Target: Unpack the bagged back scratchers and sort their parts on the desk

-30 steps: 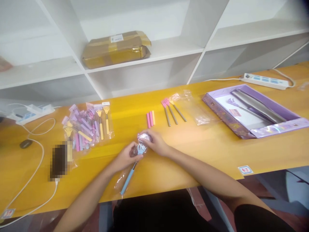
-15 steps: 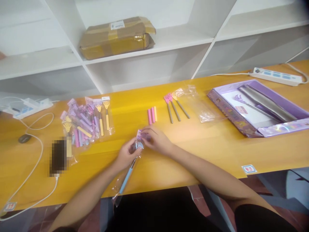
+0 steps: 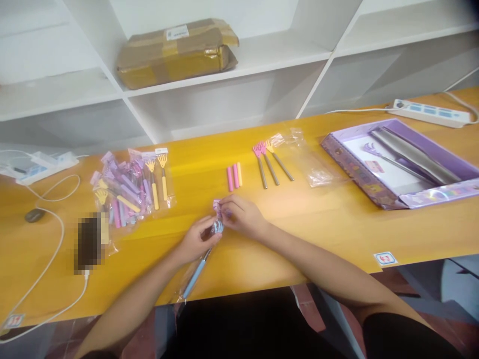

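The left hand [image 3: 198,240] holds the blue scratcher [image 3: 194,279], the right hand [image 3: 243,216] pinches its tag [image 3: 216,203]; best work that end gently.

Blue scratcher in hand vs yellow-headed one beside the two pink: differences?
The blue scratcher has a blue grip; the yellow-headed scratcher shows a bare metal rod. The blue one is in the left hand; the yellow one lies on the table. Both have clawed heads.
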Demonstrator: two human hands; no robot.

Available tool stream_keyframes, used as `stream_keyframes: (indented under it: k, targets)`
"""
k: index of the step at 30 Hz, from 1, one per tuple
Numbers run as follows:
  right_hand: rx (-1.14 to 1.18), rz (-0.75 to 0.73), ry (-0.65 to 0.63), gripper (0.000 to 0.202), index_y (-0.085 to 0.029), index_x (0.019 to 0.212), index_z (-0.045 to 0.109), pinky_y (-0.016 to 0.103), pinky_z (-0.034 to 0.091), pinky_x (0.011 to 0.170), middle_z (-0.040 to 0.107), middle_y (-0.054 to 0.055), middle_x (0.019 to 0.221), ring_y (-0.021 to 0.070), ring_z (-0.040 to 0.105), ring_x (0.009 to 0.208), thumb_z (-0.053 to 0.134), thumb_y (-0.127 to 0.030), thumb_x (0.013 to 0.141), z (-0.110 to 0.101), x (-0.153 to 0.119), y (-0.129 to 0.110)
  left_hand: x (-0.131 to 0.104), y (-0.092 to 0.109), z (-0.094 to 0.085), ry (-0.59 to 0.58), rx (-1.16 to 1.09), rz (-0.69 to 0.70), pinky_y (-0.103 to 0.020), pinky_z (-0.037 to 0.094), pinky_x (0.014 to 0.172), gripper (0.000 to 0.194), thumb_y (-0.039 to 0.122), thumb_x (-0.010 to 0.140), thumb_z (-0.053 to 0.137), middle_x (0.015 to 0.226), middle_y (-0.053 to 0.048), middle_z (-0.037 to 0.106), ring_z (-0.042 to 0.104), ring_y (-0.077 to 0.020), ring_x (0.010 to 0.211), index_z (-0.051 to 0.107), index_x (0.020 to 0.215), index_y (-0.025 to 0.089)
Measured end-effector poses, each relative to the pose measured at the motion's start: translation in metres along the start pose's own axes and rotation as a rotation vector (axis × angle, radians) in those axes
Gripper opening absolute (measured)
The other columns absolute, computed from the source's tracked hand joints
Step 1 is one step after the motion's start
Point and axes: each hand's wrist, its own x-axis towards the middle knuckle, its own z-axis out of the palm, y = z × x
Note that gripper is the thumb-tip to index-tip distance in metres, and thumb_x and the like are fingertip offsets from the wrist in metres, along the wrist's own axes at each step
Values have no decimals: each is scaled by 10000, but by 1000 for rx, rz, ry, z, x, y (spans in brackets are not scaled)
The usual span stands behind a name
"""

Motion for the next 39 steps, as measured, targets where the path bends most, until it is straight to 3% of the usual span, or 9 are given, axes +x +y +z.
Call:
stream_keyframes:
  k: [5, 9, 14, 19, 23, 26, 30, 33, 39]
  targets:
    - [38, 109, 48, 200, -260, 992, 553, 331, 637, 750, 713, 60, 974, 203, 732, 880, 664, -106, 927, -9, 2, 5, -2, 4, 2, -13, -167, -84, -316, 521, 869, 511, 471, 1018, 727, 1110, -90, 699, 617, -190, 914, 687, 1427, 167]
    - [95, 184, 58, 173, -261, 1061, 541, 300, 611, 690, 699, 21, 895, 171, 708, 751, 604, -120, 982, -14, -3, 20, -2, 2, 0, -24, -354, -146, -283, 525, 815, 510, 510, 987, 770, 1044, -75, 704, 634, -177, 875, 700, 1350, 158]
    - [107, 192, -48, 52, -259, 1125, 599, 315, 586, 700, 725, 46, 935, 187, 704, 786, 550, -256, 1110, -20, -2, 30, 1, 1, -5, -3, -382, -149, -306, 539, 923, 506, 486, 970, 800, 1191, -104, 734, 674, -224, 1041, 717, 1353, 166]
    - [257, 171, -111, 328, -253, 1047, 683, 341, 547, 756, 661, 69, 952, 193, 648, 840, 377, -230, 1162, -29, 7, 28, 1, 5, -5, 5, -384, -151, -349, 528, 1034, 549, 481, 965, 808, 1292, -116, 737, 669, -275, 1211, 703, 1418, 189]
    - [430, 301, -178, 242, -249, 1075, 705, 371, 556, 861, 650, 76, 1036, 210, 648, 962, 480, -296, 1151, -31, 12, 20, 1, 7, -5, -4, -376, -166, -316, 549, 898, 561, 489, 975, 794, 1048, -86, 747, 698, -239, 1019, 693, 1426, 172]
    - [493, 365, -223, 189, -243, 1033, 703, 389, 560, 897, 622, 77, 1073, 220, 645, 1001, 600, -381, 1110, -31, 14, 16, 2, 8, -5, -7, -374, -166, -298, 543, 828, 554, 503, 974, 789, 1024, -86, 740, 690, -218, 933, 699, 1400, 160]
    - [428, 395, -111, 255, -240, 979, 677, 424, 541, 963, 608, 86, 1086, 232, 630, 1043, 583, -433, 1116, -33, 16, 20, 3, 12, -7, 9, -336, -143, -332, 536, 979, 543, 496, 969, 796, 1198, -118, 753, 690, -267, 1148, 713, 1401, 178]
    - [348, 458, 19, 291, -244, 961, 647, 414, 541, 904, 621, 92, 1081, 240, 621, 1029, 553, -467, 1122, -38, 17, 28, 2, 13, -8, 23, -338, -117, -337, 519, 1032, 544, 490, 962, 802, 1285, -124, 747, 670, -281, 1238, 719, 1412, 195]
    - [291, 484, -192, 189, -236, 942, 708, 397, 551, 847, 616, 75, 1011, 229, 628, 929, 644, -367, 1062, -26, 7, 33, 2, 9, -9, 185, -400, -135, -302, 554, 840, 612, 533, 859, 876, 1126, -93, 781, 710, -223, 942, 728, 1333, 176]
